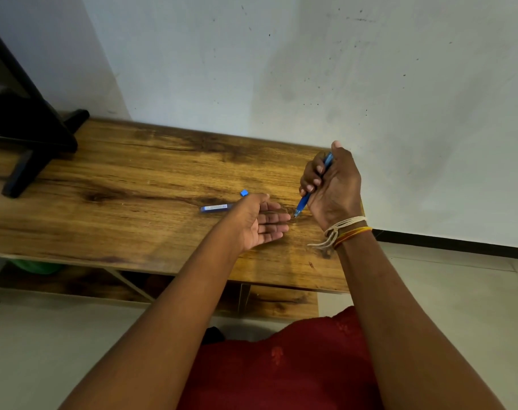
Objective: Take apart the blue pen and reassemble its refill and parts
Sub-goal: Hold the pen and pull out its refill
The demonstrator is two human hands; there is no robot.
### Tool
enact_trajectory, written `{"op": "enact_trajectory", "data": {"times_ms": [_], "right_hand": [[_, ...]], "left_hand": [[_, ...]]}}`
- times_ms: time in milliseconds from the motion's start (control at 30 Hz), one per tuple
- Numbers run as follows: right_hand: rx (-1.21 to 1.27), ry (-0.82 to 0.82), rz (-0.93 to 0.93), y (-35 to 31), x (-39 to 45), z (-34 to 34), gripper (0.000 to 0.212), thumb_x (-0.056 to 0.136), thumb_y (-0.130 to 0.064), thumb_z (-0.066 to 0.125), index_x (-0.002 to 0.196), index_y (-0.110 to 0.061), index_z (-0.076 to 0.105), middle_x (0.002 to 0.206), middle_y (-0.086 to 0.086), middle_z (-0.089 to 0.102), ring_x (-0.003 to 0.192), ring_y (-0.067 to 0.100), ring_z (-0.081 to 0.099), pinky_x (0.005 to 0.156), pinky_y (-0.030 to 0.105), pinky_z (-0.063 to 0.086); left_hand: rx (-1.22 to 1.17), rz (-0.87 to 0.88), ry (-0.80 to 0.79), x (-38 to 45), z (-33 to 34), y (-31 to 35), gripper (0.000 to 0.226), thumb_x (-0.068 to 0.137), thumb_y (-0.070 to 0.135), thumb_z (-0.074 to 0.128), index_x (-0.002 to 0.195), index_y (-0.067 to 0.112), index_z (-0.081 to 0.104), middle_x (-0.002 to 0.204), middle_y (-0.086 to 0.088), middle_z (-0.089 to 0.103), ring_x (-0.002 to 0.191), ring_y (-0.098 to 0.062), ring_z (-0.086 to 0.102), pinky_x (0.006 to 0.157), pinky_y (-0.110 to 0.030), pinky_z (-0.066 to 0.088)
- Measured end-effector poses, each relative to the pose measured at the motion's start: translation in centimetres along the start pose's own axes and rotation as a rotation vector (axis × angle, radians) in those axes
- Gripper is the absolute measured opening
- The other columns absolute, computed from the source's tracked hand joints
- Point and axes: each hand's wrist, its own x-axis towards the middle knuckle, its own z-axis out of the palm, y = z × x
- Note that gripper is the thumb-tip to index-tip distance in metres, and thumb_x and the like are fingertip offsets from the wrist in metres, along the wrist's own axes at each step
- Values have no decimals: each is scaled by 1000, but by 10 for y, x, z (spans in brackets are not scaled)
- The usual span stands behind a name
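My right hand (333, 184) grips the blue pen (305, 199) in a fist, tip pointing down at the wooden table (118, 179); my thumb sits over its top end. My left hand (260, 223) lies open, palm up, just left of the pen tip, holding nothing. A blue pen barrel piece with a white label (216, 208) lies flat on the table behind my left hand. Just beyond that hand sits a small blue cap piece (244, 192).
A black stand foot (30, 161) rests on the table's far left. The white wall (311, 69) runs right behind the table. A lower shelf (275, 300) sits under the tabletop, with something green (34, 267) at its left.
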Motion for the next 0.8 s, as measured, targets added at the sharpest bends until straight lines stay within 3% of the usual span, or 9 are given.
{"op": "enact_trajectory", "data": {"times_ms": [567, 800], "right_hand": [[28, -16, -6, 3, -2, 1, 48, 99, -38, 27, 57, -14, 35, 47, -2, 26, 50, 17, 20, 52, 31, 20], [48, -12, -7, 3, -2, 2, 48, 99, -37, 27, 57, -14, 35, 45, -3, 27, 49, 17, 20, 52, 31, 20]], "left_hand": [[56, 19, -19, -1, 2, -1, 36, 99, 34, 37, 104, 6, 59, 102, -18, 70, 86, -30, 67, 76, -36, 51], [58, 23, -20, -1, 2, -1, 36, 99, 34, 36, 105, 6, 59, 94, -16, 69, 87, -30, 66, 78, -36, 50]]}}
